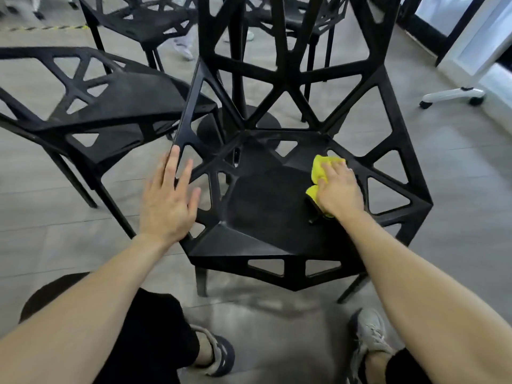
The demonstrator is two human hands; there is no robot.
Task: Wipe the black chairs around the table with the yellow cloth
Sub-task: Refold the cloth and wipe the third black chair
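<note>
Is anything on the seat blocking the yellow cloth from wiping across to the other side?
Nothing visible. The right hand presses the yellow cloth on the seat's right part; the chair seat to its left lies bare.

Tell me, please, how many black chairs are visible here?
4: the nearest chair being wiped, one at left, two at the top, left and right. Others may be hidden.

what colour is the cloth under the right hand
Bright yellow cloth, pressed on the black chair's seat; seen in the head view.
</note>
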